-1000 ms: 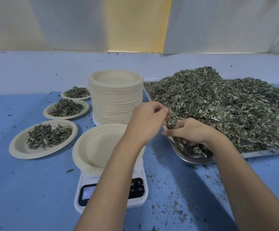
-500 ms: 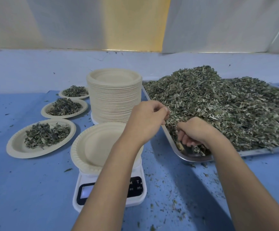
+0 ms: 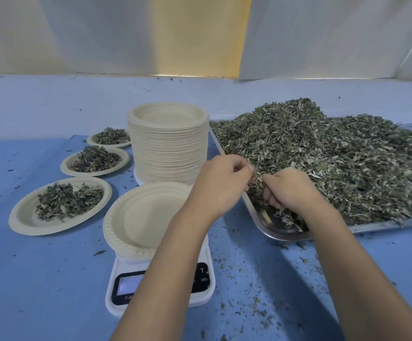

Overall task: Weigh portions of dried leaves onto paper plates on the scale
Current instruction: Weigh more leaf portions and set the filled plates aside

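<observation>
An empty paper plate [image 3: 148, 217] rests on a white digital scale [image 3: 126, 286] in front of me. To its right a metal tray [image 3: 271, 230] holds a big heap of dried leaves [image 3: 335, 156]. My right hand [image 3: 291, 188] is curled around a clump of dried leaves at the tray's near left corner. My left hand [image 3: 222, 183] hovers just left of it, at the tray's edge, fingers curled and pinching at the same clump.
A tall stack of paper plates [image 3: 168, 143] stands behind the scale. Three filled plates [image 3: 59, 205] [image 3: 94, 161] [image 3: 110, 137] line up at the left. Leaf crumbs litter the blue table [image 3: 40, 279]. A pale wall rises behind.
My right hand has closed and risen with a clump of leaves, moving left to meet my left hand, which stayed almost in place.
</observation>
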Demonstrator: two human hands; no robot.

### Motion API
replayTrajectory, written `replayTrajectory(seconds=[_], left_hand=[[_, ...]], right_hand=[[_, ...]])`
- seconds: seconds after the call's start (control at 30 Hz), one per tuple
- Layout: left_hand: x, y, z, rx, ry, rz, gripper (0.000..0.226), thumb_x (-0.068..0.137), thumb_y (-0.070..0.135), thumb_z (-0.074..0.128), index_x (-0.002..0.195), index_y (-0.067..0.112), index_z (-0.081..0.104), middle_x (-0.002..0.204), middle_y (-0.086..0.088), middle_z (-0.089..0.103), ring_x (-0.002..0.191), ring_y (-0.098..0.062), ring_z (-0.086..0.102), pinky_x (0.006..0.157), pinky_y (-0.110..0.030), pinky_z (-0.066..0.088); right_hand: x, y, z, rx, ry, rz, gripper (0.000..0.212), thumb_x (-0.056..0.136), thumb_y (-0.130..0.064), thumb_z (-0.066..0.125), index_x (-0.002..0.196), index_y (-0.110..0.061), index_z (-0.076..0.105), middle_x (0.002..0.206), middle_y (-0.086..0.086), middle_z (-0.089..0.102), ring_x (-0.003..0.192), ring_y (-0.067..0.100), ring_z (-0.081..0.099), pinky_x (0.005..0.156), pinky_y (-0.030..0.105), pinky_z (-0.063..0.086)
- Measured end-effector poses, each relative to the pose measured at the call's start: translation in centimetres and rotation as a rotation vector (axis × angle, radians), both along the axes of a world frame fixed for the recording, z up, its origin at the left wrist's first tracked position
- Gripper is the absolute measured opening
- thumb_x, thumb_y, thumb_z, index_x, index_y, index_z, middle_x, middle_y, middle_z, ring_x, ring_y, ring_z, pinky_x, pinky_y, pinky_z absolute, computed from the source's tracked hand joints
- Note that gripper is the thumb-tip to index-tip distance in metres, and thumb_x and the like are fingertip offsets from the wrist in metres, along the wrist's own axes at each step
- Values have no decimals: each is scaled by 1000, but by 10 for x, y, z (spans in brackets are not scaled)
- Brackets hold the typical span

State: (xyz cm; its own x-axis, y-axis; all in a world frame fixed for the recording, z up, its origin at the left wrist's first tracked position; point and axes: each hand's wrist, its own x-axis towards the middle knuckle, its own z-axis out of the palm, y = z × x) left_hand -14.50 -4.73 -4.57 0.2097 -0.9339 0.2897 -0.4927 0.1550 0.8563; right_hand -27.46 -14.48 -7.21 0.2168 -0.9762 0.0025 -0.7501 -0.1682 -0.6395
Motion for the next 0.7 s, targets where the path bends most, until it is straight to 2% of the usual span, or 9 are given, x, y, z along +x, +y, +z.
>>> replayTrajectory(seconds=[0.03,0.13,0.2,0.27,0.4,0.47,0.53,0.6,0.7], left_hand=[[-1,0,0,4,-3,-5,20,92,20,53,78,21,68,82,7,72,72,-8,69,71,-22,49],[-2,0,0,16,-12,-11,19,93,20,53,82,21,68,83,8,71,73,-7,69,67,-17,47],[-2,0,0,26,-2,-10,19,93,20,52,85,20,69,83,10,71,71,-4,68,60,-8,44],[-1,0,0,34,7,-9,19,93,19,52,86,19,69,82,10,71,70,-2,68,56,-4,42],[1,0,1,32,20,-4,20,93,19,52,84,19,69,83,9,71,70,-3,68,56,-9,42],[3,1,1,27,16,3,20,93,20,52,83,19,69,83,8,72,71,-3,68,57,-11,41],[5,1,1,19,14,7,20,93,20,52,82,20,69,82,8,72,73,-5,68,61,-14,43],[7,2,1,13,27,9,21,92,18,52,79,21,68,82,7,72,75,-8,69,67,-19,46],[11,3,2,6,57,17,23,92,16,51,77,22,67,81,8,71,73,-8,69,69,-20,48]], right_hand=[[-3,1,3,43,87,-7,49,93,-30,45,56,-6,68,44,2,61,41,18,56,55,28,53],[-9,5,3,350,299,-4,59,100,-34,35,60,-2,64,41,6,58,39,19,50,45,20,41],[-9,3,-3,396,350,3,55,100,-30,32,61,-4,60,41,6,55,43,19,47,47,19,39],[-8,0,-8,350,322,17,49,98,-25,33,62,-6,60,51,7,54,50,21,47,54,24,42],[5,-7,-13,181,285,110,39,95,-22,38,69,-10,64,74,9,60,69,24,54,59,28,39],[14,-9,-15,93,288,118,32,96,-22,39,73,-11,58,84,9,58,77,24,53,64,27,36],[21,-10,-14,41,274,138,31,96,-18,40,67,-12,50,82,7,54,78,23,49,59,26,32],[23,-10,-12,17,249,160,33,92,-14,42,60,-12,46,69,4,52,69,24,48,50,26,29],[21,-6,-10,-61,97,115,29,87,-14,47,65,2,59,64,13,62,57,24,54,53,30,44]])
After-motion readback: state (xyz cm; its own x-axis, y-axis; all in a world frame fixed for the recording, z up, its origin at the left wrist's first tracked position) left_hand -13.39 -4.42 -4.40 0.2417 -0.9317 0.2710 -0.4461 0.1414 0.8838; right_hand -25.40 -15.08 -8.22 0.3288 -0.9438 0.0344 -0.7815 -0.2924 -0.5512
